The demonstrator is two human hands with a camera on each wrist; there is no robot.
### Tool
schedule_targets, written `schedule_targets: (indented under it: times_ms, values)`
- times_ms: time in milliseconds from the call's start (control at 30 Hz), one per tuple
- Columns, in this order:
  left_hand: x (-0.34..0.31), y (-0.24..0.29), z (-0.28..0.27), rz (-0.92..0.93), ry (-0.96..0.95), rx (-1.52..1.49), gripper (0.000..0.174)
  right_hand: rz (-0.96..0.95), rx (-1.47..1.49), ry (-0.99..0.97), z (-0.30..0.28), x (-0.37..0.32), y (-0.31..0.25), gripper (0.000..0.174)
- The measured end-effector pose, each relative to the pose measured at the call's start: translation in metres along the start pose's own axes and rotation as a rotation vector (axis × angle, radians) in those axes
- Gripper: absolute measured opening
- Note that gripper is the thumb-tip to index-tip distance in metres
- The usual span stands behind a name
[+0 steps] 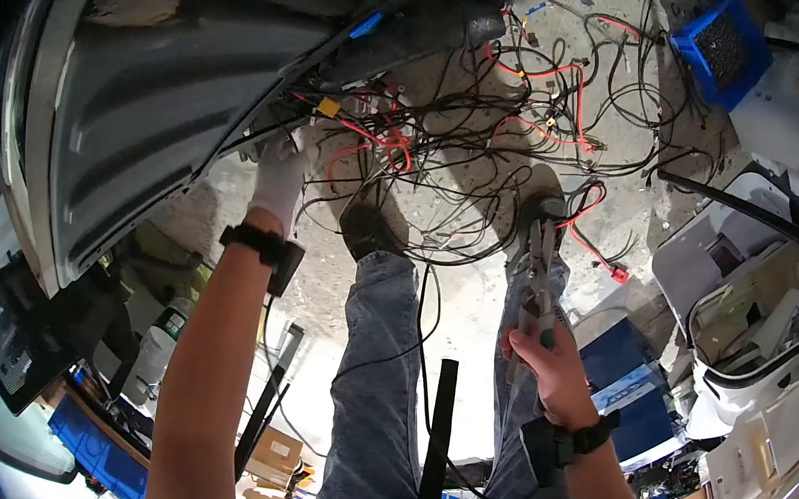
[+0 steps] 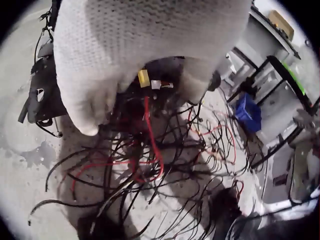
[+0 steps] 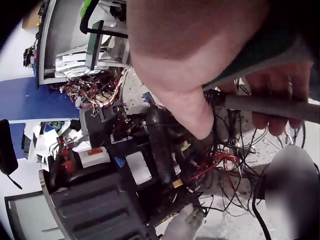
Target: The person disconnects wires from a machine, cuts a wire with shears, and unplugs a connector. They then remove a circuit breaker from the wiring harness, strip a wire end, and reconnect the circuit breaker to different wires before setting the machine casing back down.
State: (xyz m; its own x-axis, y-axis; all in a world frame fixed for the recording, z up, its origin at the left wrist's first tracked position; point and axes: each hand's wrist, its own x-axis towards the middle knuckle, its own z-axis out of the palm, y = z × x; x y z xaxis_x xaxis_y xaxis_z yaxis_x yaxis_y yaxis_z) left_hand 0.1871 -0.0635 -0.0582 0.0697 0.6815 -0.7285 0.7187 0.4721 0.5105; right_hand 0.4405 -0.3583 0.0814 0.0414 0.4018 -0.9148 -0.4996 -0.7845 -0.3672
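Note:
A white knitted glove covers my left hand (image 1: 280,178) (image 2: 145,40), which grips dark wires beside a black ribbed panel (image 1: 168,88) (image 3: 95,205). The wires are mostly hidden between fingers and thumb. Close by are a yellow connector (image 1: 328,107) (image 2: 144,78) and a red wire (image 2: 151,135). My bare right hand (image 1: 551,360) (image 3: 200,55) holds a hand tool with green and grey handles (image 3: 272,106), its metal end (image 1: 539,258) pointing away from me above my right leg. The tool touches no wire that I can make out.
Tangled black and red wires (image 1: 466,127) spread over the floor around my shoes. A blue bin (image 1: 720,50) stands at the upper right, above white and grey plastic housings (image 1: 763,328). A dark blue box (image 1: 628,391) lies right of my legs; a bottle (image 1: 160,344) is at the left.

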Motion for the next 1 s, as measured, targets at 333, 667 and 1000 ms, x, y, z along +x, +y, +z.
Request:
schedule_targets:
  times_ms: [333, 667, 1000]
  values:
    - [0.055, 0.036, 0.029, -0.263, 0.237, -0.253, 0.047, -0.098, -0.176, -0.019, -0.01, 0.002, 0.012, 0.025]
    - [0.079, 0.012, 0.022, -0.16, 0.071, -0.258, 0.034, 0.02, 0.021, 0.046, -0.014, 0.004, 0.017, 0.036]
    - [0.017, -0.005, 0.034, 0.039, -0.141, -0.927, 0.015, -0.02, -0.031, 0.057, -0.012, 0.0, 0.025, 0.04]
